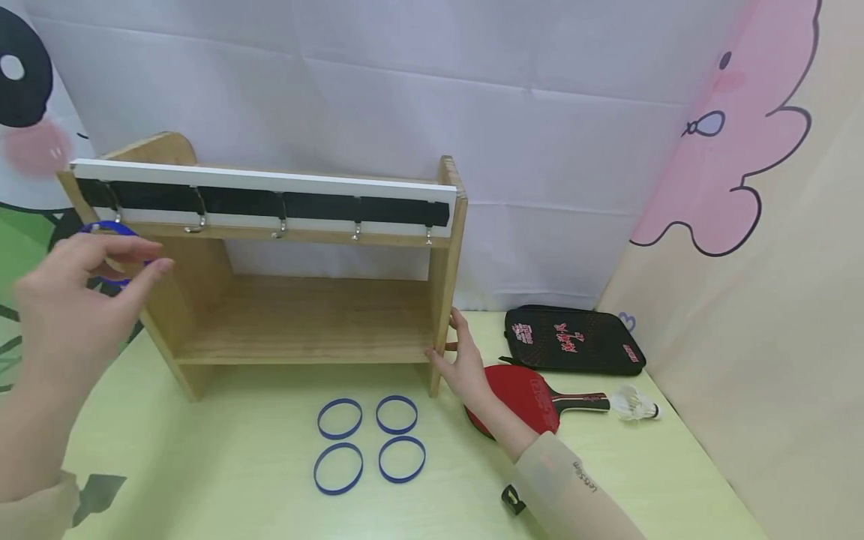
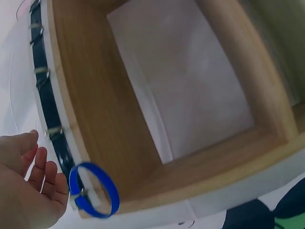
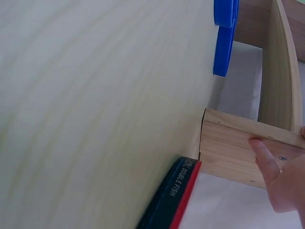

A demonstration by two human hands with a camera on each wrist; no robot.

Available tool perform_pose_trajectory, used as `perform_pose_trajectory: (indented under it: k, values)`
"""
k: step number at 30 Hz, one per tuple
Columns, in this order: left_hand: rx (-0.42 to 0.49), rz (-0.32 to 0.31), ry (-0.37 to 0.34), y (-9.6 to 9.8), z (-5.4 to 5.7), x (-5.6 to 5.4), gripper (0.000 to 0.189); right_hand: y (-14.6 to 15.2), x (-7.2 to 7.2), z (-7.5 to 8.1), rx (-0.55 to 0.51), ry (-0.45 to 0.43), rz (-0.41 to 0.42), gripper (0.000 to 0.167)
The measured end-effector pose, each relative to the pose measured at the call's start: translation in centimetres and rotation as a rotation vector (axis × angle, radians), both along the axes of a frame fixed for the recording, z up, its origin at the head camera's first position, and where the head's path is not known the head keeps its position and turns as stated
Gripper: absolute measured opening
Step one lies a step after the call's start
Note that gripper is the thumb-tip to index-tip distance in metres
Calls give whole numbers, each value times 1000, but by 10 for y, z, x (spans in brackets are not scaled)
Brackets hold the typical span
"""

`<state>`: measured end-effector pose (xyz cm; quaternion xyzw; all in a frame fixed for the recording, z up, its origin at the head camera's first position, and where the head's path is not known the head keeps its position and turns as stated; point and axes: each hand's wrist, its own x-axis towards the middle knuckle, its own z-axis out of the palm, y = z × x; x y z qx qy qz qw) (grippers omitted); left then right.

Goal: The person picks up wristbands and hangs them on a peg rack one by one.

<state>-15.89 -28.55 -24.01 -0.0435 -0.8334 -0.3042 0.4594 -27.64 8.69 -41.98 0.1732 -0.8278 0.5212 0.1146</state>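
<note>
A blue ring (image 2: pixel 113 193) hangs around the end hook of a white rail with a black strip (image 1: pixel 236 201) on a wooden shelf (image 1: pixel 317 315). Beside that ring is my left hand (image 1: pixel 74 292), its thumb and fingers apart; the left wrist view shows the fingers (image 2: pixel 50 176) loosely bent, with nothing between them. Down at the shelf's right side, my right hand (image 1: pixel 467 367) grips the side panel (image 3: pixel 228 143), thumb at the front edge and fingers on the outer face. Several more blue rings (image 1: pixel 339 491) lie on the table before the shelf.
Right of the shelf lie a red table tennis bat (image 1: pixel 520 397), a shuttlecock (image 1: pixel 633 405) and a black case (image 1: pixel 574 341). A small black object (image 1: pixel 513 499) is near my right sleeve. Other metal hooks (image 1: pixel 280 225) line the rail. A wall (image 1: pixel 776 360) borders the table's right side.
</note>
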Motion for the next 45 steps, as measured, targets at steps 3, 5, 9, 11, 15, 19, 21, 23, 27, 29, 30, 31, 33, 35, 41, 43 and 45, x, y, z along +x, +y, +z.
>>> perform_pose_trajectory:
  k: [3,5,9,11,15,19,21,23,27,29,30,31,33,35,41,43,45]
  values:
    - [-44,-66,24,11,-13,-1,20,0,1,1,-3,5,8,79]
    - [-59,-97,-2,20,-23,-1,21,0,2,2,-2,5,6,79]
    - [-111,-147,-69,37,-49,-2,23,1,2,3,-11,4,1,78]
    - [-143,-171,-83,45,-62,-4,25,1,2,3,-11,7,1,78]
    - [-172,-218,-118,56,-86,-6,31,1,0,2,-14,-1,1,78]
    - [-193,-271,-174,66,-109,-8,32,0,0,1,-21,-18,-4,78]
    - [-219,-305,-212,70,-122,-10,32,-1,0,1,-22,-19,-4,77]
    - [-249,-342,-269,74,-136,-12,33,-1,0,1,-21,-21,-5,78]
    - [-302,-430,-390,80,-162,-17,29,-1,0,0,-19,-14,-5,78]
    - [-336,-467,-426,82,-174,-22,27,-1,0,0,-18,-6,-1,78]
    - [-357,-486,-434,82,-180,-24,25,-1,-1,0,-19,-3,1,78]
    - [-377,-503,-443,82,-185,-27,25,-1,-1,0,-21,-3,2,78]
    - [-404,-545,-457,83,-194,-31,24,0,0,0,-27,-1,6,78]
    - [-414,-593,-481,83,-201,-34,23,0,0,0,-29,-6,6,78]
    - [-405,-711,-590,83,-212,-39,19,1,2,0,-29,-8,11,78]
    - [-409,-731,-629,83,-213,-40,16,1,2,1,-31,-9,8,78]
    - [-409,-749,-660,85,-214,-40,13,1,2,0,-31,-11,6,78]
